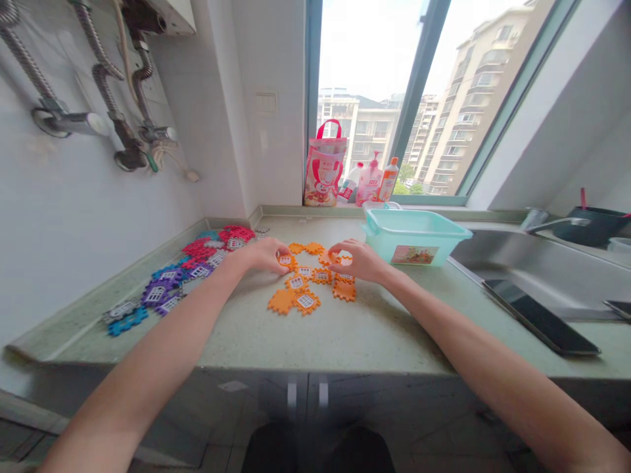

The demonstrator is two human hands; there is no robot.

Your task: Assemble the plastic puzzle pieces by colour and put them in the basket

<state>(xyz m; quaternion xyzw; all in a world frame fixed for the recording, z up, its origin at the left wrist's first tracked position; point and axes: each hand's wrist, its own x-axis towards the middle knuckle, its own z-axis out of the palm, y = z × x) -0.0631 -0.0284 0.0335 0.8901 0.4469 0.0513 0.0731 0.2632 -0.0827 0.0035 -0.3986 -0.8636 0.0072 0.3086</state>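
Tiles [306, 302], orange and toothed, spread right in front of me, in the middle stretch between the worktop's [246, 343] front and back edges! On the far left of the group, my left hand [265, 255] has thumb and fingers pinched on a windowed tile [286, 261], nicely held by its rim. Over on the right, my right hand [363, 260] curves in, fingertips at a second orange tile [326, 259]; gripped or merely touched, I can't tell from here.

And how will these handle? Light, I'd judge, thin and fairly stiff, with a little give in the teeth; plastic by the look of it, so perhaps slick on the flat. The toothed rim is the place to take hold, thumb against fingers on opposite sides of the edge. Bending a tooth seems the likelier mishap than cracking a whole tile.

Out along the worktop's left edge, towards the back corner, runs a jumble of red pieces [200, 249] and purple pieces [158, 293]. Near the back edge, right of my right hand, stands a mint tub [446, 251], just beside the sink [522, 256].
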